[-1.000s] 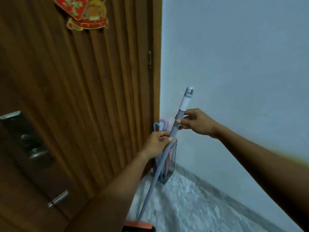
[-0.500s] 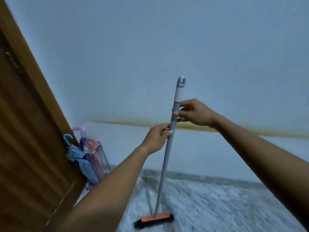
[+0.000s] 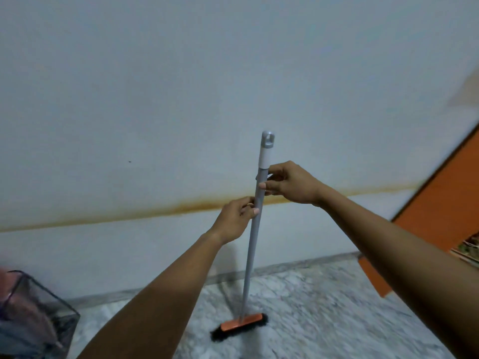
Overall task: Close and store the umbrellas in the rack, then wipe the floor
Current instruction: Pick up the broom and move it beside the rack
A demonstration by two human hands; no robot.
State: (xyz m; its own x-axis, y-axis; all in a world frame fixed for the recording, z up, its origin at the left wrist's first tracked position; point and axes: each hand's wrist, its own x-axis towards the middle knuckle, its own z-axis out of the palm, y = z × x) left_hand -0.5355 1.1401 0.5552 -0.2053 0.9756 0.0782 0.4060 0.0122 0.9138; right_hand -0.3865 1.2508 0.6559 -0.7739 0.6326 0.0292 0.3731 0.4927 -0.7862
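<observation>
**Both hands on the floor brush, head down on the marble floor**

The left hand (image 3: 237,218) grips the grey pole of the floor brush (image 3: 252,244) with fingers curled round it and the thumb laid across the front. The right hand (image 3: 291,182) holds the same pole just above, pinching it between thumb and fingertips right below the white sleeve and the grey cap with its hanging hole. The two hands are close together but do not touch.

The pole stands almost upright, leaning slightly to the right at the top. Its orange brush head (image 3: 239,325), edged with black bristles, rests on the mottled grey-white floor (image 3: 337,309), near the floor's far edge, where a grey skirting strip (image 3: 290,266) meets the pale wall (image 3: 181,99). A rusty yellow-brown stain line (image 3: 124,216) runs across the wall behind the hands.

The dark mesh rack (image 3: 51,301) stands on the floor at its left edge, close to the wall and well apart from the brush head. The umbrellas (image 3: 18,309) inside it show only as blurred pink and blue-grey shapes through the mesh. An orange panel (image 3: 445,195) rises at the floor's right edge.
</observation>
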